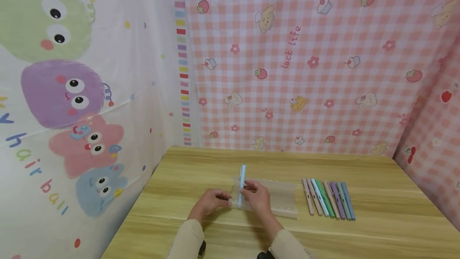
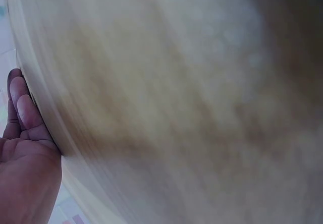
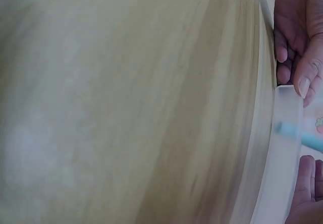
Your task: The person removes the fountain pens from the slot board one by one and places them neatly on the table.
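My right hand (image 1: 258, 198) pinches a light blue pen (image 1: 242, 177) between thumb and fingers. The pen stands nearly upright, its lower end inside the left part of a translucent case (image 1: 282, 195). In the right wrist view, the blue pen (image 3: 310, 141) shows faintly through the wall of the case (image 3: 282, 168), with part of my right hand (image 3: 308, 193) below. At the left end of the case, my left hand (image 1: 213, 203) holds the corner with its thumb and fingertips. The left wrist view shows only some fingers and the palm of the left hand (image 2: 28, 133).
Several slim pens (image 1: 328, 199) in beige, blue, green and purple lie side by side to the right of the case. All of this is on a wood-grain table (image 1: 161, 219). Patterned cloths (image 1: 298, 63) hang behind and at both sides.
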Demonstrator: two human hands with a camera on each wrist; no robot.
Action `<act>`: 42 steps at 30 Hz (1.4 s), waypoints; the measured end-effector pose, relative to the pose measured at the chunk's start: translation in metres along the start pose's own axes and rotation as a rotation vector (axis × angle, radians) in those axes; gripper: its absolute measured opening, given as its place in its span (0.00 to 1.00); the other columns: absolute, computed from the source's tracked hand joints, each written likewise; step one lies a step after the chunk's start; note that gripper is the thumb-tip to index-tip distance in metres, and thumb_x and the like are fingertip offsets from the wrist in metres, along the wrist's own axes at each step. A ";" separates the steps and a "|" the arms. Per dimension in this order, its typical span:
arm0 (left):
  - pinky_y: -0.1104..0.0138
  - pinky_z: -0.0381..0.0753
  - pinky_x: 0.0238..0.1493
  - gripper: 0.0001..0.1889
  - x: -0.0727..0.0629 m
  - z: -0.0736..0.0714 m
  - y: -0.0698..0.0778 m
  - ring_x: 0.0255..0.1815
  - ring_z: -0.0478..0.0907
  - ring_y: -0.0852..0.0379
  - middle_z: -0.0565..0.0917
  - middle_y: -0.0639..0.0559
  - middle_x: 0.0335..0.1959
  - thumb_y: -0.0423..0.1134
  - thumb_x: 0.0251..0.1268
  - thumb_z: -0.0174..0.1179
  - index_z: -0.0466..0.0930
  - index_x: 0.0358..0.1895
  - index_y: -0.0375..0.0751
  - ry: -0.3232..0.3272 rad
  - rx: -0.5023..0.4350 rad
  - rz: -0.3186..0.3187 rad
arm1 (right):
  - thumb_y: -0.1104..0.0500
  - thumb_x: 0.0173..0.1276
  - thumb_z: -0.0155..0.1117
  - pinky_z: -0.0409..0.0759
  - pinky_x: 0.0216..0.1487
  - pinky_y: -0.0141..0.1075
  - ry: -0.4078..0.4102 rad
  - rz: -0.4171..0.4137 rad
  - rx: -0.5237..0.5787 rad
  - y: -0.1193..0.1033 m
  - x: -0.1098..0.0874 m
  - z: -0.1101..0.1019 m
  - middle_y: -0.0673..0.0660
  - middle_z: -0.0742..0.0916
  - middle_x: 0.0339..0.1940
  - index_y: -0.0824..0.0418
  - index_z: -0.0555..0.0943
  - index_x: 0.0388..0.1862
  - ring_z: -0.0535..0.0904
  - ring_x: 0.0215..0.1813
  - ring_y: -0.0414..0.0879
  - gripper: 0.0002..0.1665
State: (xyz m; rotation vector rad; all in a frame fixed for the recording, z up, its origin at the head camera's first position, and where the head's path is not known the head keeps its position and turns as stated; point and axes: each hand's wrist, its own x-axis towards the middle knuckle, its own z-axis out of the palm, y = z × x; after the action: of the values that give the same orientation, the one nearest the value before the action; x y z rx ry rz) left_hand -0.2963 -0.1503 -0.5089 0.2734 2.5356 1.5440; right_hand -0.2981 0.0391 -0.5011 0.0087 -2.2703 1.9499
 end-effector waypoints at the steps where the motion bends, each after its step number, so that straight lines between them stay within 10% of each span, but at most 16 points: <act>1: 0.56 0.75 0.52 0.09 0.000 0.000 0.001 0.42 0.77 0.58 0.85 0.53 0.39 0.35 0.60 0.70 0.87 0.43 0.39 0.001 -0.003 -0.006 | 0.69 0.60 0.72 0.82 0.37 0.34 0.002 0.002 0.001 0.000 0.000 0.001 0.61 0.87 0.37 0.73 0.83 0.50 0.82 0.37 0.45 0.19; 42: 0.57 0.75 0.52 0.09 0.000 0.000 0.002 0.43 0.77 0.57 0.84 0.52 0.40 0.34 0.60 0.70 0.86 0.44 0.37 -0.005 -0.029 -0.020 | 0.68 0.64 0.68 0.83 0.42 0.35 0.029 -0.062 0.101 -0.026 0.006 0.001 0.59 0.86 0.41 0.68 0.83 0.52 0.83 0.44 0.50 0.17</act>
State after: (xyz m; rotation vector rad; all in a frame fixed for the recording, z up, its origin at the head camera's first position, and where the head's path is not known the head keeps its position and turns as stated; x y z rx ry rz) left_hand -0.2957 -0.1493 -0.5075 0.2469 2.5027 1.5691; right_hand -0.3012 0.0350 -0.4752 0.0611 -2.1257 2.0168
